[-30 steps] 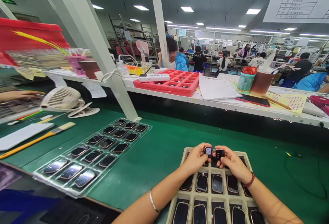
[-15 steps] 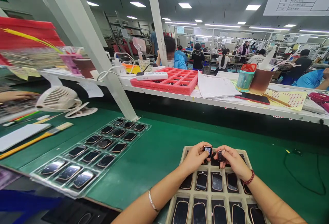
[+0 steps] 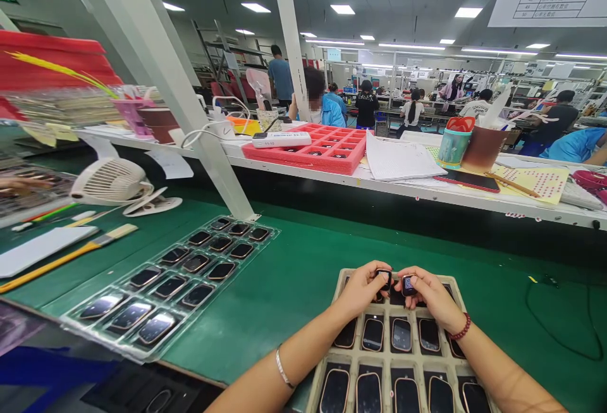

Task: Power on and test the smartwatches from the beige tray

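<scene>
My left hand [image 3: 364,286] grips a small smartwatch body [image 3: 384,279] with a gold rim, thumb across its face. Close beside it, my right hand [image 3: 429,293] pinches a second smartwatch body [image 3: 408,284], whose lit screen shows a pale square pattern like a code. Both are held over the far row of a cream compartment tray [image 3: 387,358]. Dark-screened, gold-rimmed watch bodies [image 3: 401,334] fill the tray's visible compartments. To the left, a clear plastic tray [image 3: 158,286] carries several more watch bodies [image 3: 169,286] on the green bench.
A small white fan [image 3: 109,182], a brush [image 3: 95,245] and a white flat box [image 3: 45,250] are on the left, near a co-worker's hand [image 3: 23,183]. A slanted white post [image 3: 218,166] meets the bench. The shelf holds a red foam tray [image 3: 327,163]. A black cable [image 3: 559,343] lies right.
The right-hand watch screen now shows a pale code-like pattern; the left-hand watch's lit display is less visible. Both hands stay nearly in place. The co-worker's hand at far left has shifted left.
</scene>
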Tool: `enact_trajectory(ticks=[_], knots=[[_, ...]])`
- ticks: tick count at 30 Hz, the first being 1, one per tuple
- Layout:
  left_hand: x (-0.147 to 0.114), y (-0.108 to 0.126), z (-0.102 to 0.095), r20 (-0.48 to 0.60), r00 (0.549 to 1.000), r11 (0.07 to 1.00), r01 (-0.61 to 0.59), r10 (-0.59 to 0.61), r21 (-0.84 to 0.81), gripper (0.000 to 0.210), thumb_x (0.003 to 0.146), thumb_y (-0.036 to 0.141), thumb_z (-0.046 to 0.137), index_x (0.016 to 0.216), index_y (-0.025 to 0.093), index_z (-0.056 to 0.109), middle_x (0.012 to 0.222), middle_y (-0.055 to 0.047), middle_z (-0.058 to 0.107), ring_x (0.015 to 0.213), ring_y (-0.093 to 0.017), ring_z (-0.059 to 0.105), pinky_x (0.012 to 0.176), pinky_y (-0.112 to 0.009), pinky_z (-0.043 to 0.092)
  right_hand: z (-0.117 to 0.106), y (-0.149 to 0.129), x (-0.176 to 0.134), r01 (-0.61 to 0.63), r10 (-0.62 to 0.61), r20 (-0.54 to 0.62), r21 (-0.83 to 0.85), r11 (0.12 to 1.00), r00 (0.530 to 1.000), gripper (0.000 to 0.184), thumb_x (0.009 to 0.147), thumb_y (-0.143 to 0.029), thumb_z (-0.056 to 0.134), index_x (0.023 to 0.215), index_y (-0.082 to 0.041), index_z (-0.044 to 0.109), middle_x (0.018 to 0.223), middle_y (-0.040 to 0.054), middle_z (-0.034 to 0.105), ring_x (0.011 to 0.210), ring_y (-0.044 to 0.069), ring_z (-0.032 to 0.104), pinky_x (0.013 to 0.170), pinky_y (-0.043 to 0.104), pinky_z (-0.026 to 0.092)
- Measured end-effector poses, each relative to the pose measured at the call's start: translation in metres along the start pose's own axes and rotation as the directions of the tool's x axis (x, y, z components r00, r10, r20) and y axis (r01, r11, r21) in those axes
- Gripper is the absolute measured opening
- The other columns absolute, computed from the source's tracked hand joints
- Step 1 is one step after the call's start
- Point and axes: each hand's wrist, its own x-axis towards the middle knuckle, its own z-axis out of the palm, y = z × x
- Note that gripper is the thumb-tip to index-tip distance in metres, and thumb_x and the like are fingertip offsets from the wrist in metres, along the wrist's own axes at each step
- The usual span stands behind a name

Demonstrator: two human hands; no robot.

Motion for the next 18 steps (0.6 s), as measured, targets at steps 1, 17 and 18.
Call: enact_trajectory(ticks=[1, 17, 18], knots=[[0.0002, -0.0002, -0.0002, 0.001, 1.000, 1.000, 0.005, -0.005, -0.004, 0.032, 0.078, 0.041, 0.053, 0.097, 0.016, 0.055, 0.081, -0.002, 0.063, 0.057, -0.009, 0.058, 0.046, -0.018, 0.037, -0.0001, 0.0002, 0.0001, 0.000, 0.000, 0.000, 0.004, 1.000, 1.000, 0.032, 0.082, -0.044, 0.053, 0.098, -0.017, 0.060, 0.081, 0.0050, 0.066, 0.051, 0.010, 0.057, 0.048, 0.022, 0.044], [-0.0018, 0.0025, 0.0027, 0.000, 1.000, 1.000, 0.013, -0.013, -0.021, 0.024, 0.072, 0.030, 0.058, 0.091, 0.015, 0.056, 0.077, -0.002, 0.062, 0.056, -0.009, 0.057, 0.053, -0.020, 0.043, 0.0024, -0.0005, 0.0005, 0.014, -0.013, 0.008, -0.079, 0.997, 1.000, 0.030, 0.077, -0.040, 0.059, 0.098, -0.018, 0.056, 0.081, 0.0037, 0.066, 0.049, 0.009, 0.057, 0.047, 0.023, 0.046], [-0.0022, 0.0033, 0.0031, 0.002, 1.000, 1.000, 0.012, -0.012, -0.018, 0.024, 0.072, 0.030, 0.059, 0.091, 0.015, 0.057, 0.076, -0.001, 0.062, 0.056, -0.009, 0.057, 0.053, -0.020, 0.043, 0.0025, -0.0006, 0.0004, 0.013, -0.012, 0.006, -0.080, 0.997, 1.000, 0.031, 0.077, -0.040, 0.060, 0.098, -0.017, 0.056, 0.081, 0.0037, 0.066, 0.049, 0.009, 0.057, 0.047, 0.023, 0.045]])
